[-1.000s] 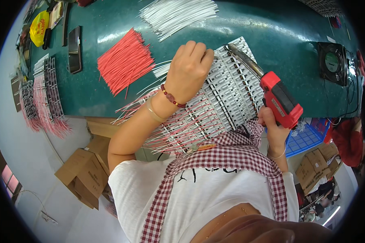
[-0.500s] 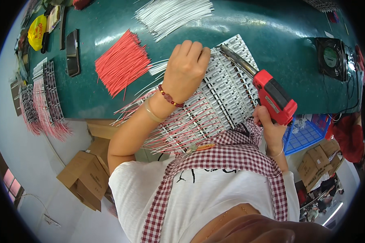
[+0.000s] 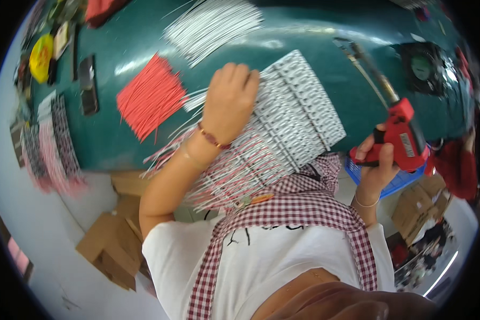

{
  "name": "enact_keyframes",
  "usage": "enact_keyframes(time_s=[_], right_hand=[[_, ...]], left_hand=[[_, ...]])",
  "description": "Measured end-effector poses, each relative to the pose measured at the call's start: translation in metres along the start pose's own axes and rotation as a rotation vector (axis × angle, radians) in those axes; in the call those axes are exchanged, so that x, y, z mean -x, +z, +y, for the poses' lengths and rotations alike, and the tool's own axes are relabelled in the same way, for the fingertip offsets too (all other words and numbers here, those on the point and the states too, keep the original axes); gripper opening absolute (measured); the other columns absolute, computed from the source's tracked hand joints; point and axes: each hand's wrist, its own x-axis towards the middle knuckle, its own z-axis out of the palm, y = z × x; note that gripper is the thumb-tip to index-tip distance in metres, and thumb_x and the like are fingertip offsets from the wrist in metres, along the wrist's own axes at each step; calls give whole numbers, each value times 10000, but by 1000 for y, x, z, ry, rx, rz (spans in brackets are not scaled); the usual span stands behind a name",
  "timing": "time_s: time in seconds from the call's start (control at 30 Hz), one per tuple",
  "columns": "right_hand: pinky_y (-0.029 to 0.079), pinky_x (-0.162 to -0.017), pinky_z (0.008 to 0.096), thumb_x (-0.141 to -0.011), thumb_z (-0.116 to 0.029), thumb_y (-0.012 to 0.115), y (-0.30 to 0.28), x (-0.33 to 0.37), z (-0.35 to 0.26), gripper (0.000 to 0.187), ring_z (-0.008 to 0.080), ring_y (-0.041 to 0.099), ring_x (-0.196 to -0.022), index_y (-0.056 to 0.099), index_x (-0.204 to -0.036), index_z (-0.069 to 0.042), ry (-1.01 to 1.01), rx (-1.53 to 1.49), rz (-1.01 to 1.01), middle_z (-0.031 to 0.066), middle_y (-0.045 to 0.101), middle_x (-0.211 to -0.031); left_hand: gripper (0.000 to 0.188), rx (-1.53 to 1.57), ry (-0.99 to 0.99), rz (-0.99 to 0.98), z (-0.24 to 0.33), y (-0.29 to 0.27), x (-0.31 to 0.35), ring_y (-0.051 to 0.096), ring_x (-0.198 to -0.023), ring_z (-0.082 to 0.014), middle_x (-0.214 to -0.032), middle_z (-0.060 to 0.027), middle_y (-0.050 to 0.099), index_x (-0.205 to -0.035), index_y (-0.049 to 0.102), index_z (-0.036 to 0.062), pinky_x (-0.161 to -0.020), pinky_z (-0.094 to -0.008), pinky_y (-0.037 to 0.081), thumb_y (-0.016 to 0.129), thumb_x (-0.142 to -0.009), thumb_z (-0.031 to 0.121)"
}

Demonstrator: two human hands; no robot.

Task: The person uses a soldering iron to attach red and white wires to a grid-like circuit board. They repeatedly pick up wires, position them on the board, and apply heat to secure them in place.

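Observation:
My left hand (image 3: 230, 98) is closed, its fingers curled over the upper left of a sheet of small grey-white parts in rows (image 3: 301, 106). A bundle of white wires (image 3: 196, 100) pokes out from under this hand; its fingertips are hidden. Red and white wires (image 3: 234, 170) trail off the sheet's lower left side, over the table edge towards my apron. In my right hand (image 3: 377, 165) is a red and black soldering gun (image 3: 402, 133), gripped by its handle. Its metal barrel and thin side tube point up and left, off to the right of the sheet and apart from it.
On the green table (image 3: 325, 32) lie a pile of red wires (image 3: 150, 97) and a pile of white wires (image 3: 213, 26). A phone (image 3: 88, 85) and finished-looking wired strips (image 3: 56, 141) are at left. A black fan (image 3: 424, 66) stands right. Below are a blue basket (image 3: 394, 186) and cardboard boxes (image 3: 109, 245).
The soldering gun has swung right, its tip lifting off the sheet. My right hand has moved right with it. My left hand stays over the sheet; the whole view has shifted slightly.

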Motion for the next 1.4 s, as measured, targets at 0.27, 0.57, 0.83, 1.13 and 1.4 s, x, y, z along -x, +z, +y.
enact_keyframes(time_s=[0.27, 0.57, 0.83, 1.13, 1.4], right_hand=[[401, -466, 240, -956, -320, 508, -122, -47, -49, 378, 120, 488, -519, 512, -1124, 19, -486, -113, 532, 77, 531, -643], [402, -416, 235, -859, -240, 678, -178, -107, -3, 256, 108, 505, -436, 622, -938, -4, -188, 236, 770, 42, 568, -601], [353, -441, 241, -938, -321, 561, -72, -25, -16, 418, 108, 424, -469, 527, -1154, 36, -284, 0, 292, 35, 489, -608], [401, -467, 223, -827, -176, 695, 0, 28, 19, 242, 86, 517, -517, 594, -951, 6, 278, 149, -128, 40, 590, -671], [483, -633, 254, -760, -114, 759, 9, 18, 30, 215, 103, 598, -671, 656, -921, -15, 184, 345, -189, 19, 655, -780]], left_hand=[[244, -79, 38, -55, 5, 2, -1, 494, -767, -279, -815, -114, 486, -988, 584, -12, -690, -374, 408, 525, -753, 15], [238, -114, 18, -10, 5, 4, 5, 514, -764, -289, -807, -113, 508, -970, 613, 6, -694, -387, 424, 576, -738, -32], [263, -73, 81, 88, 7, -1, 4, 499, -744, -256, -791, -86, 496, -965, 629, 27, -678, -366, 410, 573, -709, 0], [274, 40, 85, 23, 10, 2, 6, 491, -735, -232, -785, -79, 482, -965, 635, -3, -662, -340, 416, 585, -695, -1], [234, 12, 84, 33, 9, 6, 4, 481, -725, -227, -784, -80, 472, -942, 625, 2, -646, -334, 399, 571, -715, 17]])
